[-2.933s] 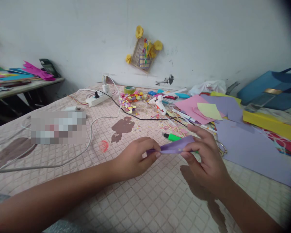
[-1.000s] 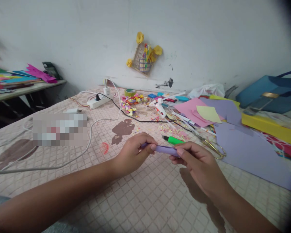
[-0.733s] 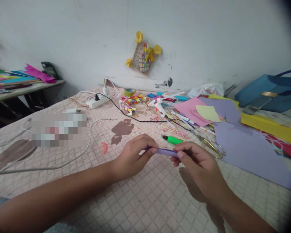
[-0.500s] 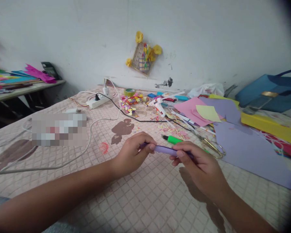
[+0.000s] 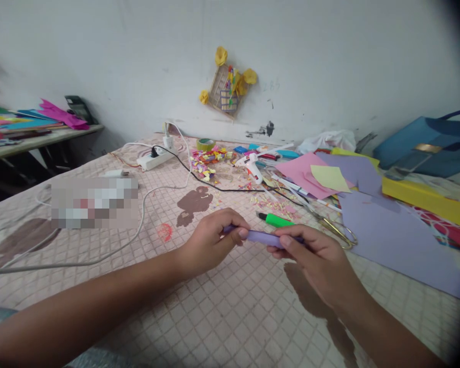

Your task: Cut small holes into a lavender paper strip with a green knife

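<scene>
Between my two hands stretches a narrow purple paper strip, held level above the patterned tablecloth. My left hand pinches its left end between thumb and fingers. The other end is gripped by my right hand, thumb on top and fingers behind; both ends are partly hidden by the fingers. Just beyond the right hand lies a green marker with a dark tip. Gold-handled scissors rest to the right of it, beside a large purple paper sheet.
A white glue gun lies farther back, its black cord crossing to a power strip. Paper scraps and a roll of green tape are near the wall. At the right stand pink sheets and a blue bag.
Both hands keep hold of the purple paper strip in nearly the same place. Its front surface appears tilted slightly differently, with the dark upper edge showing less.
</scene>
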A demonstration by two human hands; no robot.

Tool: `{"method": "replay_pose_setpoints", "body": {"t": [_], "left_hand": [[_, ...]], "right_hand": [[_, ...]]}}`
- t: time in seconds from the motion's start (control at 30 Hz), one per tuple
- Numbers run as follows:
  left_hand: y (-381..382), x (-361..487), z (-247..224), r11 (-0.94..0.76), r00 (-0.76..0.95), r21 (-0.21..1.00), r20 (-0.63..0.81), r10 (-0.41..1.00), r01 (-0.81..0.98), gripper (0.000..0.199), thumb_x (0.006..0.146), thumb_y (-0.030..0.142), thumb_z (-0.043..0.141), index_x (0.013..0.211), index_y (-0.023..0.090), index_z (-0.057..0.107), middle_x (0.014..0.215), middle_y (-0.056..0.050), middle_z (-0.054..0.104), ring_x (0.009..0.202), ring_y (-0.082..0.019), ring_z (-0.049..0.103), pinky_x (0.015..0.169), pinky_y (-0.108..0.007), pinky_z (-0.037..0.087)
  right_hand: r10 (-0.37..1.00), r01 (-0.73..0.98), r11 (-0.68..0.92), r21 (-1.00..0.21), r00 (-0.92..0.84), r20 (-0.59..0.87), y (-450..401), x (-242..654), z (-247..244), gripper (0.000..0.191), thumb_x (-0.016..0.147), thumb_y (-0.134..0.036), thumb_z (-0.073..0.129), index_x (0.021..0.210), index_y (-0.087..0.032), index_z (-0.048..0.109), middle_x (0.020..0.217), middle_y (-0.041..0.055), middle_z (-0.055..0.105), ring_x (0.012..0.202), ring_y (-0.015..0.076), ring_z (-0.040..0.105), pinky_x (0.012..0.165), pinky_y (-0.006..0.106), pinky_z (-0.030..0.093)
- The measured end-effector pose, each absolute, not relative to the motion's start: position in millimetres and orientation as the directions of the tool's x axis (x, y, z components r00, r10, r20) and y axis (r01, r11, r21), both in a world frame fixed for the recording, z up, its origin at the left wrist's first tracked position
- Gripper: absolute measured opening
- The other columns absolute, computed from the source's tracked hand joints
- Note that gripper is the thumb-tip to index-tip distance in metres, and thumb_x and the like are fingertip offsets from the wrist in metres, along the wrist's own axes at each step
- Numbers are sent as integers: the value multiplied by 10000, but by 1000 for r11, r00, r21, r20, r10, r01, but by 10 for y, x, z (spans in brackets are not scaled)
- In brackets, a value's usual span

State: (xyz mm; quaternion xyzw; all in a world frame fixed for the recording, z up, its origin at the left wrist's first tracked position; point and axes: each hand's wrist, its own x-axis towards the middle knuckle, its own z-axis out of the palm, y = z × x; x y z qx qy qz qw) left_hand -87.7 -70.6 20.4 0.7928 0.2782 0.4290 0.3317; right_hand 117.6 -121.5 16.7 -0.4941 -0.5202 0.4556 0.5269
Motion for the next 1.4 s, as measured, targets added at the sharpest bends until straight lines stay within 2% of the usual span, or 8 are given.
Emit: {"method": "replay_pose_setpoints", "body": {"t": [0.2, 0.27, 0.4, 0.67, 0.8, 0.97, 1.13, 1.4], "left_hand": [[-684, -879, 138, -481, 536, 875, 384, 752, 48, 183, 886, 308, 513, 901, 138, 580, 719, -35, 630, 579, -107, 611, 553, -217, 493], [-673, -900, 144, -544, 568, 832, 396, 722, 111, 191, 851, 312, 577, 933, 142, 601, 803, -62, 669, 659, -126, 637, 613, -233, 505], [-640, -959, 181, -733, 649, 642, 462, 605, 226, 212, 807, 296, 638, 980, 173, 628, 942, -68, 693, 830, -155, 644, 750, -257, 496], [-619, -974, 170, -810, 651, 531, 527, 546, 250, 181, 843, 288, 592, 967, 168, 644, 889, -70, 705, 778, -147, 651, 712, -229, 493], [-641, -948, 187, -707, 616, 665, 459, 641, 241, 170, 810, 274, 629, 915, 143, 657, 754, -60, 704, 671, -134, 647, 625, -214, 483], [-676, -891, 181, -272, 567, 955, 161, 807, 116, 177, 788, 271, 629, 880, 120, 619, 607, -27, 659, 530, -110, 614, 521, -206, 489], [-675, -858, 184, -29, 552, 999, 5, 834, 36, 180, 749, 250, 668, 837, 113, 592, 579, -14, 653, 503, -88, 601, 512, -189, 494], [-666, -868, 180, -51, 556, 999, 38, 830, 8, 190, 739, 241, 681, 842, 101, 605, 580, -17, 661, 502, -85, 599, 512, -186, 494]], "right_hand": [[996, -57, 49, -997, 78, 44, -1191, 1178, 141, 127, 754, -315, 716, 813, -205, 693, 740, 9, 710, 649, 141, 684, 643, 271, 588], [996, -38, 48, -998, 77, 45, -1192, 1188, 147, 130, 769, -321, 702, 820, -202, 692, 724, 12, 706, 652, 140, 677, 648, 273, 584], [997, -16, 37, -999, 72, 36, -1192, 1196, 171, 150, 763, -338, 702, 803, -194, 689, 705, 19, 693, 619, 144, 665, 643, 300, 595], [998, -102, -52, -993, 40, -56, -1164, 1205, 183, 150, 736, -348, 731, 785, -208, 709, 694, 6, 712, 612, 120, 676, 627, 229, 588], [997, -100, -58, -993, 43, -63, -1168, 1208, 186, 174, 736, -371, 731, 784, -205, 713, 676, 12, 716, 578, 110, 669, 591, 211, 583], [1000, -79, 0, -997, 25, -2, -1197, 1204, 214, 184, 766, -376, 703, 860, -217, 707, 716, 20, 727, 616, 131, 689, 612, 245, 592], [1000, -53, -7, -999, 8, -7, -1206, 1208, 226, 204, 740, -352, 729, 894, -222, 705, 734, 32, 750, 650, 143, 709, 635, 245, 593], [996, -18, 76, -997, 57, 75, -1201, 1190, 176, 135, 745, -308, 727, 857, -233, 736, 762, 15, 750, 669, 152, 720, 652, 253, 609]]}}
